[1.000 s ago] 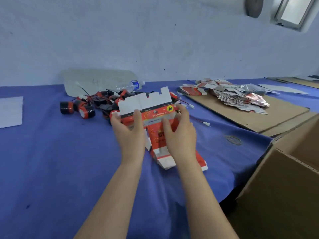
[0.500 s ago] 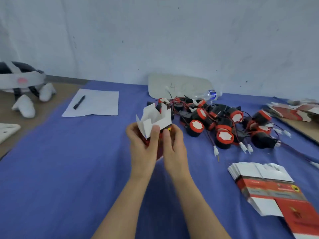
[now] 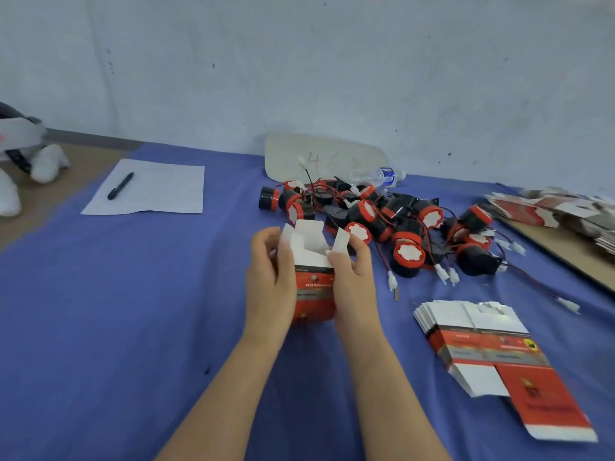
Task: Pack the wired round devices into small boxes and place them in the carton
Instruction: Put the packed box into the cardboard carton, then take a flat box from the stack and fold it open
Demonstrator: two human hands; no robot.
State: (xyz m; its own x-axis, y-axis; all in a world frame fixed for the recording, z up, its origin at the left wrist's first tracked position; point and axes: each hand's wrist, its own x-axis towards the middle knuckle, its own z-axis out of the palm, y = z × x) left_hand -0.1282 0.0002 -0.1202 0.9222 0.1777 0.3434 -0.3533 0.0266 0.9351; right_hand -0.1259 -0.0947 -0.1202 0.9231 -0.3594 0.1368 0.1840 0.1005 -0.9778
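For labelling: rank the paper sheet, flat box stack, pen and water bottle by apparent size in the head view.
1. Flat box stack, helped by nearness.
2. Paper sheet.
3. Water bottle, partly hidden.
4. Pen.

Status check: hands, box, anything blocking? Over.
Left hand and right hand both grip the small red box, top flaps open. Wired round devices piled beyond it, unpacked. Nothing blocking.

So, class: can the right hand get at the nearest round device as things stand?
Probably not yet: the device lies just beyond the right hand with nothing between, but that hand pinches a flap of the box.
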